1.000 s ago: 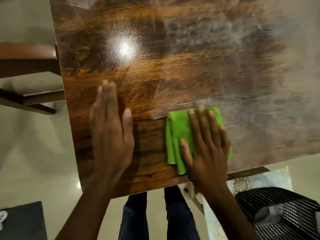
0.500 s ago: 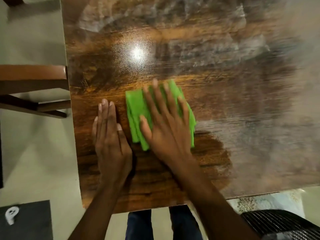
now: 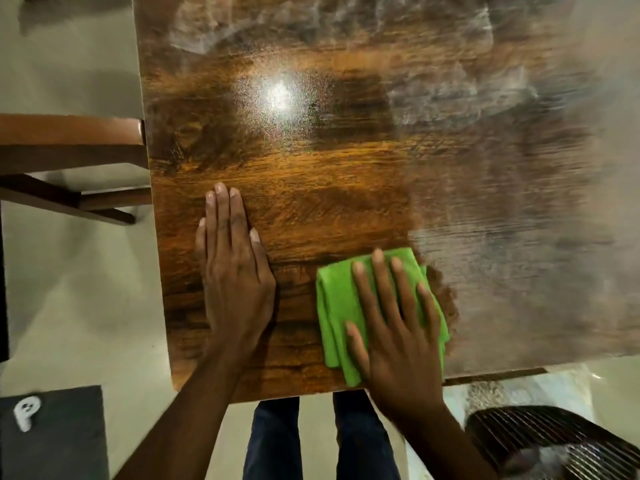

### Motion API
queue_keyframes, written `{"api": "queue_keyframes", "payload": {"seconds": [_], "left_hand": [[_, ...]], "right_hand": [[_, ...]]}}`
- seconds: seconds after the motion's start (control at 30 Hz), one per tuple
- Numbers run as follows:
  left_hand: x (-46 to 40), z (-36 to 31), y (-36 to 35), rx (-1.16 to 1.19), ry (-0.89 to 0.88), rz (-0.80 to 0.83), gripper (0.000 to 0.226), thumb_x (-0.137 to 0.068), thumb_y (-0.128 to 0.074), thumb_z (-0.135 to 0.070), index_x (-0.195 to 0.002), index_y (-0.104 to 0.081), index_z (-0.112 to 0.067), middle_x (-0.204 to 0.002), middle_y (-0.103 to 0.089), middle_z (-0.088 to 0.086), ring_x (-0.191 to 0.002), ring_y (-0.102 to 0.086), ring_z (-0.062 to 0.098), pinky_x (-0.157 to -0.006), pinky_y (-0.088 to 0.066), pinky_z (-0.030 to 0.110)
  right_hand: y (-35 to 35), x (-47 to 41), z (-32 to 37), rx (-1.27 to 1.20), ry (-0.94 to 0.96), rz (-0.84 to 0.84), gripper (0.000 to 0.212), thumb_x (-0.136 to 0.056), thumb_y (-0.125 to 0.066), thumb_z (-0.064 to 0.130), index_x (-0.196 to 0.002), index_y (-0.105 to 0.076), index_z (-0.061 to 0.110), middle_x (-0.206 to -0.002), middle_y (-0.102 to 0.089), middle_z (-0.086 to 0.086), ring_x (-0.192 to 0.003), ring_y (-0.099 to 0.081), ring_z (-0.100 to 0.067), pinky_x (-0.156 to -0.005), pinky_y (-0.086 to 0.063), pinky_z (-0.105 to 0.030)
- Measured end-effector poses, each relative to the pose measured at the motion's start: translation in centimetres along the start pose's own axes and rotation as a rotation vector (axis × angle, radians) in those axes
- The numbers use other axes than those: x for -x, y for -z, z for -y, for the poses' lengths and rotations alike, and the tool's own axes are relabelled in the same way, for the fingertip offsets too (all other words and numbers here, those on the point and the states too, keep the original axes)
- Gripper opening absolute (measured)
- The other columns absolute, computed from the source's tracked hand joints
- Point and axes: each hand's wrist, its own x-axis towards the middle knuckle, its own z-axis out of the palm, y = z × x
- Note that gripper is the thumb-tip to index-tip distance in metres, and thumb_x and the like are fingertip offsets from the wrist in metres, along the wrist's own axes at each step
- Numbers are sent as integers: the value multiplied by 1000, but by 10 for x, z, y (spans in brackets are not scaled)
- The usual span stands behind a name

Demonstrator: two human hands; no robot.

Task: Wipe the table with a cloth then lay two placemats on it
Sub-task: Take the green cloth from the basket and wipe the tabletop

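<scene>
My right hand (image 3: 394,327) lies flat with its fingers (image 3: 381,285) spread wide, pressing the folded green cloth (image 3: 337,306) onto the wooden table (image 3: 311,174) near the lower edge of the frame, centre-right. My left hand (image 3: 235,282) is flat too, fingers together, palm on bare wood just left of the cloth and apart from it, gripping nothing. The cloth's long axis runs up and down the frame, under my right palm. Right of the fingertips and across the whole right and upper part of the tabletop lies a hazy, streaked film; the wood to the left looks dark and clear. I judge the next stroke should carry the cloth rightward into that haze. No placemats are on the table.
</scene>
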Motion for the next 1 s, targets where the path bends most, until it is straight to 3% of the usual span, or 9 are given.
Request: {"api": "queue_keyframes", "payload": {"seconds": [0.17,0.3,0.43,0.57,0.67,0.77,0.87,1.0], "left_hand": [[-1,3,7,219,23,-42,54,-113,-35,-11,-167,-33,-5,-176,-29,10,-166,-22,20,-135,-18,44],[0,9,34,533,80,-93,48,-112,-40,-2,-161,-45,-1,-168,-44,12,-159,-39,21,-132,-31,46],[-6,40,63,492,90,-148,45,-114,-43,-10,-158,-51,-5,-160,-56,10,-148,-54,18,-123,-43,42],[1,22,66,362,25,-43,48,-115,-45,-19,-163,-46,-13,-165,-50,7,-153,-49,21,-126,-40,44],[9,-29,36,270,-91,99,55,-113,-46,-16,-167,-35,-8,-175,-32,9,-164,-27,23,-135,-17,33],[6,-79,1,161,-201,194,63,-114,-37,-25,-171,-19,-8,-181,-13,8,-168,-8,20,-137,-7,40],[-3,-96,-27,39,-203,201,65,-115,-26,-32,-172,-7,-6,-181,-1,9,-169,2,22,-137,-6,43],[-4,-95,-42,-115,-249,174,65,-115,-17,-33,-171,-5,-3,-181,-1,14,-169,0,27,-136,-17,48]], "right_hand": [[-19,41,43,30,-175,38,73,-105,-37,52,-169,-19,22,-178,-10,-8,-164,-13,-30,-127,-19,-59],[-41,40,146,-36,4,56,83,-100,-52,57,-169,-22,22,-178,-9,-6,-164,-11,-30,-128,-13,-55],[-46,20,192,-76,20,5,79,-104,-49,56,-169,-20,22,-178,-10,-2,-164,-11,-24,-127,-17,-48],[-29,24,130,-119,80,1,74,-106,-44,49,-170,-13,26,-178,-3,5,-164,-5,-16,-129,-15,-44],[-18,29,33,-88,-144,-55,69,-107,-37,44,-169,-16,27,-178,-6,5,-164,-7,-17,-129,-18,-51],[3,37,-50,-45,-334,-91,66,-105,-33,40,-168,-21,25,-178,-12,3,-164,-10,-19,-125,-28,-58],[6,32,-67,-34,-342,-88,68,-104,-32,40,-168,-22,23,-178,-12,0,-164,-11,-21,-124,-29,-60],[9,-6,-66,18,-268,-93,70,-106,-29,53,-169,-15,25,-178,-5,-1,-165,-6,-22,-127,-24,-57]]}}
